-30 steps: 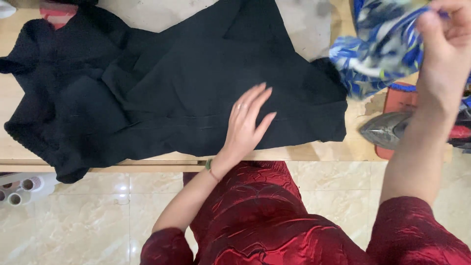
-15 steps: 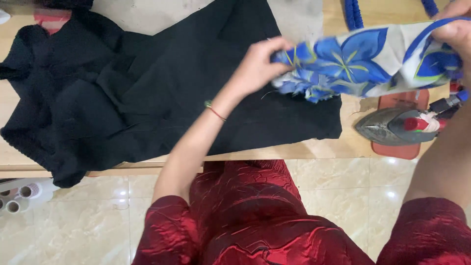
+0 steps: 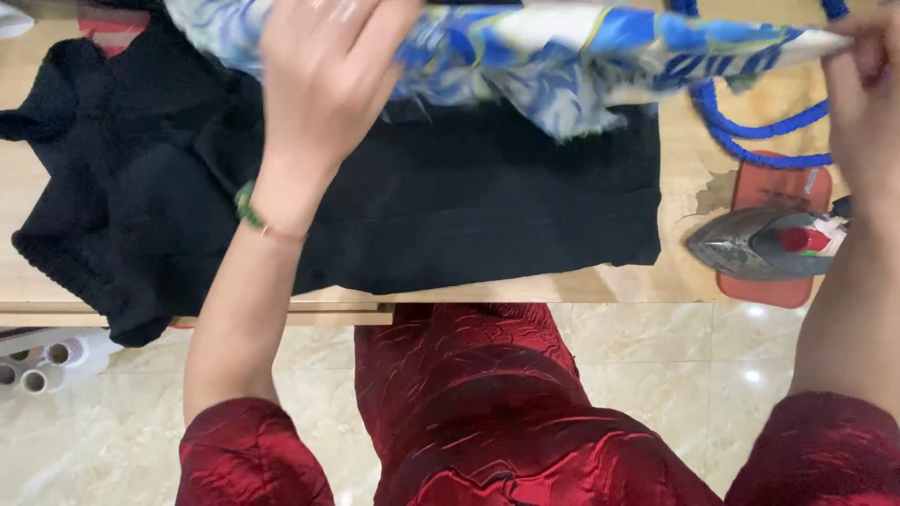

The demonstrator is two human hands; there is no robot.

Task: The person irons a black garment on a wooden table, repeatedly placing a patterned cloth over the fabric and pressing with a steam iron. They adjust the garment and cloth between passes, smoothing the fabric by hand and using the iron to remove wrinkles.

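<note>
Blue floral cloth [image 3: 600, 56] pinched taut by both hands' fingers [image 3: 323, 56], black garment [image 3: 487, 197] beneath, iron [image 3: 759, 245] right

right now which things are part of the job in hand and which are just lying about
In hand:
- blue patterned cloth, stretched between left hand and right hand
- black garment, spread under it on the table

Lying about:
- iron on its red mat
- blue cord
- white rolls on the floor

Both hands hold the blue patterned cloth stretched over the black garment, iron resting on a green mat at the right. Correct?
Not quite: the mat under the iron is red, not green, as the head view shows. The rest holds: the left hand and right hand hold the blue patterned cloth stretched over the black garment.
</note>
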